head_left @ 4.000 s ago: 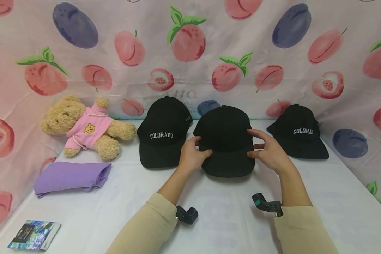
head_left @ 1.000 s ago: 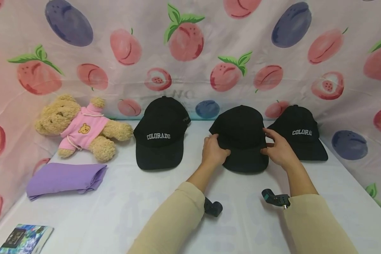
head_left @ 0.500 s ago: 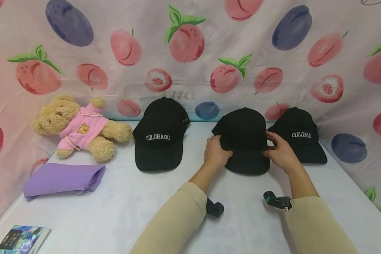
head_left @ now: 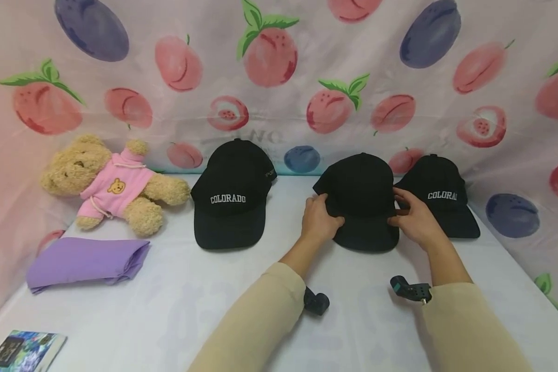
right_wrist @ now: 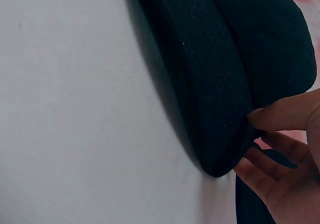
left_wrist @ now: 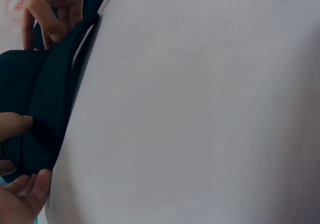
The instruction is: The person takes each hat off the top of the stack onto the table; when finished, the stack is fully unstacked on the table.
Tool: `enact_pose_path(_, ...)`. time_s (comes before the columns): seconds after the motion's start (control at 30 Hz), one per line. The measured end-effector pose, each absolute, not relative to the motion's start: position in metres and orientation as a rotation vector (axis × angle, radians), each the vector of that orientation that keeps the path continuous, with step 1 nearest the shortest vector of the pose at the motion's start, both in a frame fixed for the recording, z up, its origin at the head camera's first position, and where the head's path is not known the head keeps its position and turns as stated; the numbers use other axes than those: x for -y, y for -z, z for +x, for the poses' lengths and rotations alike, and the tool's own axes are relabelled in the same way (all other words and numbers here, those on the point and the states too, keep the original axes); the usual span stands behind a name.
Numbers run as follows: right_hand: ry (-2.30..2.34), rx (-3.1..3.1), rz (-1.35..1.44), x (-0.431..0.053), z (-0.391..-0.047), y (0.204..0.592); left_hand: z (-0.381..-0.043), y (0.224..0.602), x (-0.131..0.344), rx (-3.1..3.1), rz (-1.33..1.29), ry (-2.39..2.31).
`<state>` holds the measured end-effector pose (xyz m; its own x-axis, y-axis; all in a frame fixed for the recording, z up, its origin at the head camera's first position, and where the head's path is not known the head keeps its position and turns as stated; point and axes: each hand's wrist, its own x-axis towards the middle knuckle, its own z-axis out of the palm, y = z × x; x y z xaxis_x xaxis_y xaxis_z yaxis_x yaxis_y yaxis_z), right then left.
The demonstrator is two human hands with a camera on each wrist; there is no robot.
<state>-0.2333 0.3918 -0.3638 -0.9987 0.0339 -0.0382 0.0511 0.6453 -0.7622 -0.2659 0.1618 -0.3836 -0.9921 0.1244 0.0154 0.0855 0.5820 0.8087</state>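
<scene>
A plain-fronted black baseball cap (head_left: 363,191) sits right of centre on the white table, its brim facing me. My left hand (head_left: 321,219) grips the cap's left side, thumb on top of the brim where it meets the crown. On the opposite side my right hand (head_left: 416,219) pinches the brim's edge; in the right wrist view its thumb (right_wrist: 280,115) lies on top and the fingers reach underneath. Close behind the right hand stands another black cap (head_left: 446,217), its white lettering partly cut off. A third cap (head_left: 230,227), lettered COLORADO, stands to the left.
A teddy bear (head_left: 116,178) in a pink top lies at the back left. In front of it are a folded purple cloth (head_left: 86,263) and, by the near left corner, a small colourful book (head_left: 25,351). A fruit-print curtain (head_left: 344,51) hangs behind the table.
Both hands have shifted the plain-fronted cap rightward, away from the COLORADO cap and towards the cap on the right. Over the last half second it has moved only slightly.
</scene>
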Motion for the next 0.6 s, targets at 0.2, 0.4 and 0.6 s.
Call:
enact_pose_path(0.2, 1.312, -2.828, 0.078, -0.399, -0.235, 0.361, -0.269, 0.381, -0.169, -2.769, 0.186, -1.383)
enact_pose_path(0.4, 1.332, -2.819, 0.075, -0.401, -0.238, 0.363, -0.271, 0.382, -0.171, -2.782, 0.191, -1.362)
enact_pose_path(0.6, 1.329, -2.82, 0.077, -0.403, -0.242, 0.364, -0.272, 0.38, -0.175, -2.792, 0.186, -1.351)
